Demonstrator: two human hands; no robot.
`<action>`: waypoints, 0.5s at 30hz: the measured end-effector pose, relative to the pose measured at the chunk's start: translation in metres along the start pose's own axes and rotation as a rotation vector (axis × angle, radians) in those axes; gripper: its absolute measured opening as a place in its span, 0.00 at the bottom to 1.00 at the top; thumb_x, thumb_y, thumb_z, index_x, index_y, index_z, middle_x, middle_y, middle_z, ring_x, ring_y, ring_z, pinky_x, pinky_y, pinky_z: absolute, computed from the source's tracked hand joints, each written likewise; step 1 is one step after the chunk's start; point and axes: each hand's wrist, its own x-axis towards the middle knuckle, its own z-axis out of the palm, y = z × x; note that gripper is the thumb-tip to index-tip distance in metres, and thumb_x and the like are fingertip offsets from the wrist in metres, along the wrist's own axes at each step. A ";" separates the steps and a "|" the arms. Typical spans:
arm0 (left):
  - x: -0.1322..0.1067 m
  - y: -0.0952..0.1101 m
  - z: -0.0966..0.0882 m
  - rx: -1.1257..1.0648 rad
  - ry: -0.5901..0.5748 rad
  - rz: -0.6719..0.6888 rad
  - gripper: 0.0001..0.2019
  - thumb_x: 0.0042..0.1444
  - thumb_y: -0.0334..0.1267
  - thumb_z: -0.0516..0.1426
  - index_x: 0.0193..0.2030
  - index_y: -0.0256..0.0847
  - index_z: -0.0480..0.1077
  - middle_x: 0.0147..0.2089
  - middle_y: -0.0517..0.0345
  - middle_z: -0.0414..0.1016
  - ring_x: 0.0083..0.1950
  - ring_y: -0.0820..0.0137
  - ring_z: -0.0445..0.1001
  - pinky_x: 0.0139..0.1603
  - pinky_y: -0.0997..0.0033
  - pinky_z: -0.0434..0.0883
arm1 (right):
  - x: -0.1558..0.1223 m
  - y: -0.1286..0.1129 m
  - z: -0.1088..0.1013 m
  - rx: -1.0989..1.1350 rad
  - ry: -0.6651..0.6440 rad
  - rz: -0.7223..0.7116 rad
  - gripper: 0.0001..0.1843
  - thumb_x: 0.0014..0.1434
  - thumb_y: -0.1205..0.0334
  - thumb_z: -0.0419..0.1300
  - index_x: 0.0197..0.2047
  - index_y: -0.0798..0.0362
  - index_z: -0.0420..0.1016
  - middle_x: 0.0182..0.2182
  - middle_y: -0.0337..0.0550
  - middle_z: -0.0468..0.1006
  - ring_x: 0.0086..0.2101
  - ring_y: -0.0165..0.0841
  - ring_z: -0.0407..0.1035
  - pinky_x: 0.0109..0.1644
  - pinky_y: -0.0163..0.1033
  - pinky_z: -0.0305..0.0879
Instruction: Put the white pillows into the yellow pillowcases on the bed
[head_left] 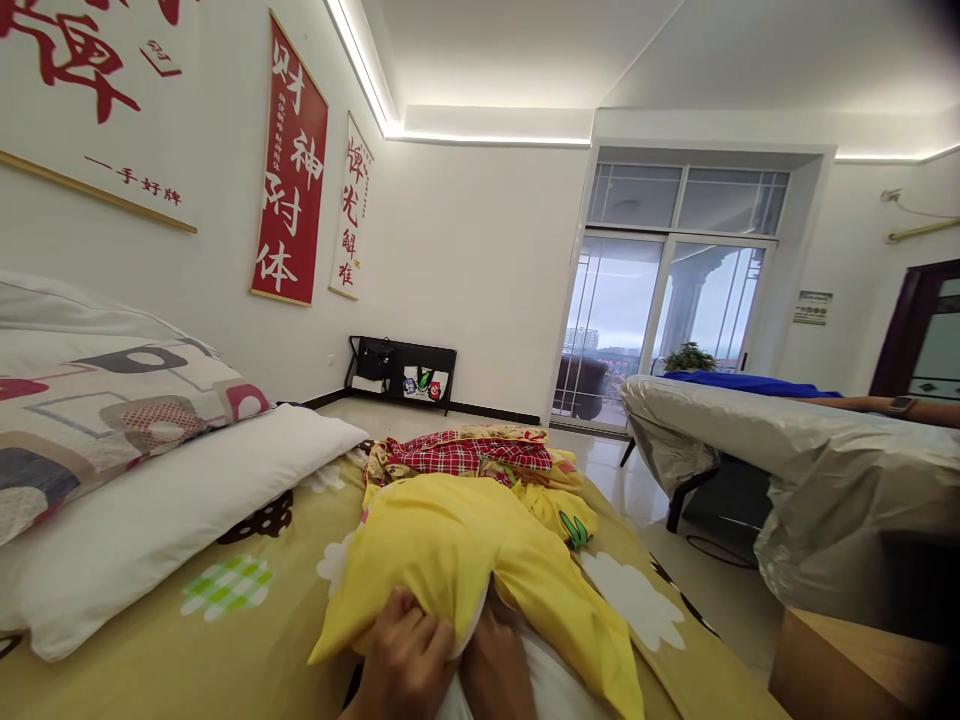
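A yellow pillowcase (442,530) lies in front of me on the bed, its open end facing me. My left hand (409,645) is closed on the cloth at the left side of the opening, knuckles up. Through that opening reaches my right hand (496,660); its fingers are hidden inside the case. White filling that looks like a pillow (555,670) shows at the mouth of the case, beside my right wrist. The far part of the case bulges up, while its right flap hangs loose over the bed.
Folded red plaid and yellow cloth (465,450) lies just beyond the case. At left rest a white pillow (187,500) and a patterned pillow (135,410). A plastic-covered table (750,420) stands at right, with another person's arm (870,404) and blue cloth. A cardboard box (847,660) sits near right.
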 end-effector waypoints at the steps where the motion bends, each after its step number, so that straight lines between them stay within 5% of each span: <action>1: -0.004 0.005 0.005 0.030 -0.017 0.060 0.15 0.56 0.24 0.47 0.20 0.41 0.57 0.15 0.64 0.61 0.17 0.74 0.61 0.32 0.69 0.62 | 0.001 0.002 -0.003 0.000 -0.024 0.014 0.21 0.51 0.78 0.50 0.40 0.52 0.78 0.36 0.48 0.80 0.28 0.36 0.75 0.29 0.33 0.70; 7: -0.033 0.024 0.039 0.127 -0.015 0.202 0.22 0.61 0.28 0.43 0.16 0.41 0.58 0.07 0.65 0.54 0.09 0.75 0.55 0.34 0.68 0.67 | 0.007 0.014 -0.022 -0.069 -0.102 0.082 0.21 0.51 0.75 0.52 0.39 0.46 0.80 0.38 0.46 0.81 0.38 0.42 0.75 0.43 0.42 0.71; 11: -0.001 0.014 0.003 -0.068 -0.094 0.193 0.19 0.62 0.33 0.45 0.20 0.41 0.63 0.14 0.62 0.64 0.16 0.73 0.64 0.29 0.69 0.66 | 0.007 -0.001 -0.019 -0.018 -0.049 -0.024 0.18 0.52 0.73 0.52 0.41 0.46 0.77 0.36 0.43 0.80 0.36 0.38 0.74 0.41 0.37 0.70; 15: 0.036 -0.020 -0.040 -0.334 -0.316 0.054 0.12 0.61 0.32 0.48 0.48 0.38 0.69 0.46 0.50 0.77 0.47 0.66 0.74 0.48 0.68 0.69 | -0.004 -0.028 -0.002 0.016 -0.012 -0.230 0.11 0.55 0.69 0.54 0.40 0.51 0.73 0.29 0.41 0.78 0.26 0.31 0.70 0.26 0.30 0.63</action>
